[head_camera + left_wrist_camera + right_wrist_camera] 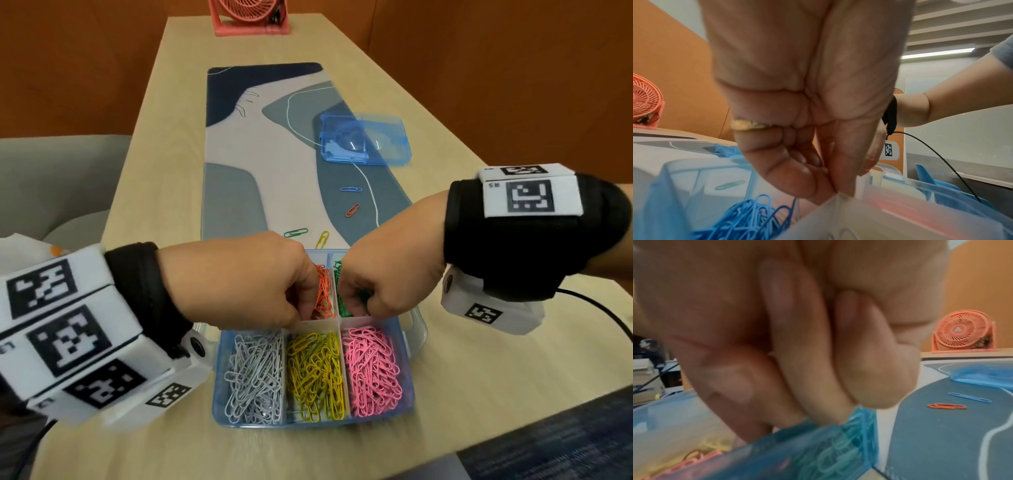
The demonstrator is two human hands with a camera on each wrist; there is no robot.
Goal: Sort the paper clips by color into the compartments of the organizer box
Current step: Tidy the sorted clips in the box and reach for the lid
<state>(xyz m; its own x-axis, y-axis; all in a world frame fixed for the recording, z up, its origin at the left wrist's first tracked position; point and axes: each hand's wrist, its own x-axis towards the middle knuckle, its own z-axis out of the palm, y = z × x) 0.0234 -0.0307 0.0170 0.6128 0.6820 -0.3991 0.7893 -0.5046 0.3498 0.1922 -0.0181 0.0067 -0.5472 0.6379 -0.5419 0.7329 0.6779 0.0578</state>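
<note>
The organizer box (pixel 412 346) sits at the near end of the desk mat (pixel 236 192), and every place here is given from it. Six compartments can be made out: the near row holds white clips (pixel 255 375), yellow clips (pixel 317 371) and pink clips (pixel 371 366); the far row holds blue clips (pixel 748 217), seen only from the left wrist, then orange clips (pixel 323 291) and green clips (pixel 342 294).

Both hands dip into the far row. The left hand (pixel 239 281) has its fingers curled with thumb against fingertips at the divider beside the blue clips — whether a clip is pinched there cannot be told. The right hand (pixel 387 277) is bunched over the green compartment; what it holds, if anything, is hidden.

Four loose clips lie on the mat beyond the box: a green clip (pixel 295 233) and a yellow clip (pixel 322 239) just past its far wall, an orange clip (pixel 352 210) farther, a blue clip (pixel 351 189) farther still. One blue lid (pixel 368 140) lies beyond those — one pink fan (pixel 250 17) stands at the table's far end.
</note>
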